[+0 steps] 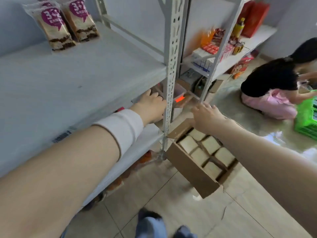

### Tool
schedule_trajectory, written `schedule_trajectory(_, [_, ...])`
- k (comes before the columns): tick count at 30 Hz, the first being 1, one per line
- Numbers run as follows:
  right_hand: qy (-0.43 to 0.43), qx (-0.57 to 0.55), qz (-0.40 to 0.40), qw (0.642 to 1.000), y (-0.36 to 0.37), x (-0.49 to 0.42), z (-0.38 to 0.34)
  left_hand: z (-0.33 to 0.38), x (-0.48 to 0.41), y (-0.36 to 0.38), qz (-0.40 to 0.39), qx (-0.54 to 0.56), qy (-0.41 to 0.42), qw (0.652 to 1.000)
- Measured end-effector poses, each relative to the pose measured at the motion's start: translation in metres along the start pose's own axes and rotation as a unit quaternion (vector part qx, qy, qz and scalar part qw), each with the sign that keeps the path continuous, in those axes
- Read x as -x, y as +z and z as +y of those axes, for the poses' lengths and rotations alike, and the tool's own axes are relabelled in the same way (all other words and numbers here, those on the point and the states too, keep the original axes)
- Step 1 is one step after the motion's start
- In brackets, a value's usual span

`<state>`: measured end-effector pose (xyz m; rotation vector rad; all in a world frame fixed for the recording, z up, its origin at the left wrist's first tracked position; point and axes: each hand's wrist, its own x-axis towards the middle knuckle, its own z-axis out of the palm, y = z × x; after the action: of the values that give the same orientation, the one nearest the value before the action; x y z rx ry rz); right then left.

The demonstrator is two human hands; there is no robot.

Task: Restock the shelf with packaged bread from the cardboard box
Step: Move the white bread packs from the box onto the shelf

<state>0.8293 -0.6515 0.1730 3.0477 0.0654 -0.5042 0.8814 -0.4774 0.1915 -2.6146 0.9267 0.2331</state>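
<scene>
Bright, even light fills the room and the shadows are faint. A white glare patch sits on the floor tiles [283, 140] at right. The picture is soft and smeared, and the cardboard box [192, 169] has blurred edges. Wide-angle distortion bows the shelf post [171, 66] and stretches the forearms [51, 169].

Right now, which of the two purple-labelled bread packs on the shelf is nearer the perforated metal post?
The right-hand pack; the other pack sits beside it, farther left and so farther from the post.
</scene>
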Motion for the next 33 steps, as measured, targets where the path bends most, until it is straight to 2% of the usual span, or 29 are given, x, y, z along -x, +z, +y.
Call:
schedule_trajectory(8, [0.17, -0.077, -0.148, 0.971, 0.148, 0.08, 0.13, 0.153, -0.057, 0.051, -0.128, 0.038, 0.106, 0.985])
schedule_trajectory(12, [0.21, -0.102, -0.2, 0.952, 0.2, 0.084, 0.152, 0.196, -0.099, 0.084, -0.193, 0.085, 0.13, 0.969])
schedule_trajectory(16, [0.256, -0.157, -0.235, 0.924, 0.248, 0.066, 0.159, 0.223, -0.158, 0.116, -0.22, 0.12, 0.142, 0.958])
schedule_trajectory(21, [0.325, -0.296, -0.261, 0.859, 0.291, 0.025, 0.166, 0.248, -0.214, 0.156, -0.298, 0.174, 0.138, 0.928])
schedule_trajectory(24, [0.384, -0.418, -0.223, 0.793, 0.324, -0.024, 0.177, 0.27, -0.264, 0.205, -0.331, 0.217, 0.106, 0.912])
schedule_trajectory(26, [0.443, -0.477, -0.163, 0.741, 0.365, -0.067, 0.192, 0.293, -0.311, 0.245, -0.31, 0.27, 0.061, 0.91])
schedule_trajectory(29, [0.544, -0.487, -0.102, 0.675, 0.427, -0.119, 0.213, 0.32, -0.371, 0.299, -0.22, 0.339, -0.016, 0.914])
schedule_trajectory(31, [0.587, -0.485, -0.077, 0.643, 0.458, -0.141, 0.223, 0.333, -0.394, 0.323, -0.18, 0.339, -0.041, 0.923])
schedule_trajectory(33, [0.61, -0.481, -0.053, 0.627, 0.475, -0.152, 0.223, 0.339, -0.404, 0.339, -0.16, 0.33, -0.052, 0.929])
